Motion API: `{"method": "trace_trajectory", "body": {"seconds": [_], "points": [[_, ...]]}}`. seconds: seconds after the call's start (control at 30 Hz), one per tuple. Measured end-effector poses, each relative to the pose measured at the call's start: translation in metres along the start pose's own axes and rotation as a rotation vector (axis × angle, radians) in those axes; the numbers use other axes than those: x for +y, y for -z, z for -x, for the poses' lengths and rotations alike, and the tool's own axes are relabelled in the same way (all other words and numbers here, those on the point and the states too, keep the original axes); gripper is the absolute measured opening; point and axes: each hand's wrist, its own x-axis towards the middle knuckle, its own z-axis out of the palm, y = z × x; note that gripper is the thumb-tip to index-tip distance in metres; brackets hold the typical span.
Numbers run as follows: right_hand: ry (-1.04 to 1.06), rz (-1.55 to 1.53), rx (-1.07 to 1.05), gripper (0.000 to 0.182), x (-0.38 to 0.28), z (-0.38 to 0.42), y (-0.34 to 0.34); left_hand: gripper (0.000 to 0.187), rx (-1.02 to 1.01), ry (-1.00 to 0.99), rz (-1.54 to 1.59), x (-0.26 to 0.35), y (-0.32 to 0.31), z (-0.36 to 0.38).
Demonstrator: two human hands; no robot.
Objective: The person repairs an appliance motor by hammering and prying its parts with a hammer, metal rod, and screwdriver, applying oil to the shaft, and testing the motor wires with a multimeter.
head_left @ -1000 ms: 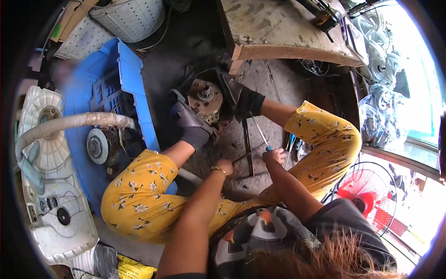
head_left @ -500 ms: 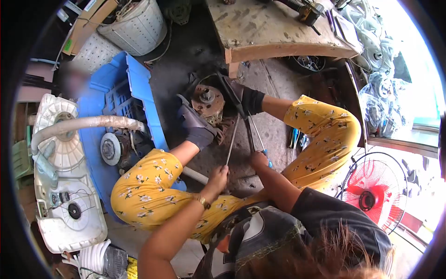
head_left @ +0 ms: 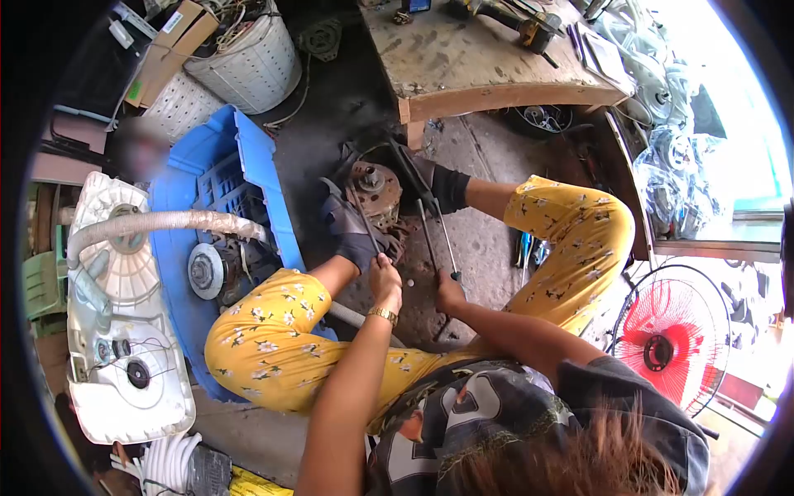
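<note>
Between my sandalled feet lies a round, rusty metal part (head_left: 385, 201) with a hub (head_left: 371, 179) standing up at its centre. My left hand (head_left: 385, 283), with a gold watch at the wrist, is closed around a thin metal rod (head_left: 365, 221). The rod's far end overlaps the left side of the round part. My right hand (head_left: 450, 295) is wrapped round a dark bar (head_left: 428, 236), which points toward the right foot; its lower end shows below the fist. A screwdriver (head_left: 447, 244) with a thin shaft runs beside that bar, its handle right at my fingers.
A blue plastic tub (head_left: 178, 273) with a motor (head_left: 207, 271) and hose (head_left: 165, 221) stands left, beside a white plastic panel (head_left: 132, 397). A wooden table (head_left: 463, 58) holding a power tool (head_left: 539, 31) is ahead. A red fan (head_left: 657, 351) stands right.
My left hand has moved forward, and its rod has swung left, from beside the right foot to over the round part. My right hand has shifted slightly left. The view has shifted a little.
</note>
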Motion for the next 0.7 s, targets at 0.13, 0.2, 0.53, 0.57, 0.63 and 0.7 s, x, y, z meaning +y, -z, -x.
{"method": "trace_trajectory", "body": {"seconds": [0.13,0.2,0.53,0.57,0.63,0.7], "points": [[0.202,-0.066,0.101,0.036,-0.030,-0.038,0.012,0.035,-0.070,0.058,-0.049,0.020,-0.001,-0.010],[0.082,-0.185,0.046,0.039,-0.057,-0.049,0.029,0.040,-0.135,0.125,-0.086,0.032,-0.002,-0.012],[0.401,-0.154,-0.042,0.043,-0.093,-0.086,0.039,0.036,-0.346,0.179,0.177,0.030,-0.015,-0.046],[0.388,-0.135,-0.073,0.041,-0.097,-0.081,0.044,0.033,-0.336,0.149,0.221,0.023,-0.015,-0.052],[0.487,-0.096,-0.057,0.041,-0.102,-0.076,0.049,0.035,-0.365,0.189,0.310,0.030,-0.011,-0.052],[0.521,-0.019,-0.039,0.041,-0.112,-0.073,0.061,0.036,-0.370,0.281,0.401,0.045,-0.014,-0.054]]}}
